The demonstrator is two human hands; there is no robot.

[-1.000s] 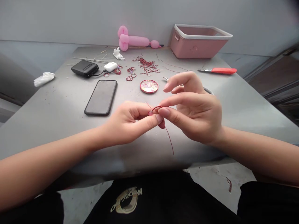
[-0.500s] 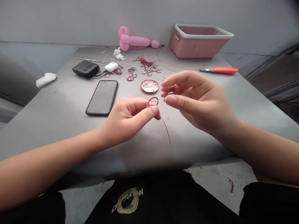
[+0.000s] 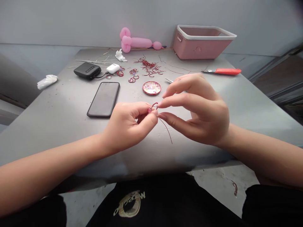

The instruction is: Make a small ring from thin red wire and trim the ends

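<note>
Head view: the left hand (image 3: 132, 124) has its thumb and index finger clamped on a small red cord ring (image 3: 154, 104). The loop stands up just past the tips, toward twelve o'clock of the pinch, and its pink bead (image 3: 150, 110) sits at ten o'clock, against the index finger. A loose cord tail (image 3: 168, 128) trails out toward five o'clock. At three o'clock, the right hand (image 3: 201, 116) has thumb and fingers apart, the index fingertip at the loop's edge and the thumb tip just below, near where the tail emerges.

Half a second ago the right hand was off to the side, well clear of the ring, and the loop showed more fully; now those fingertips partly cover it. The left pinch has stayed shut throughout. Beyond, at twelve o'clock, the red-rimmed dish (image 3: 151, 94) of beads has not moved, and the black smartphone (image 3: 103, 99) lies toward ten o'clock, also unmoved.
</note>
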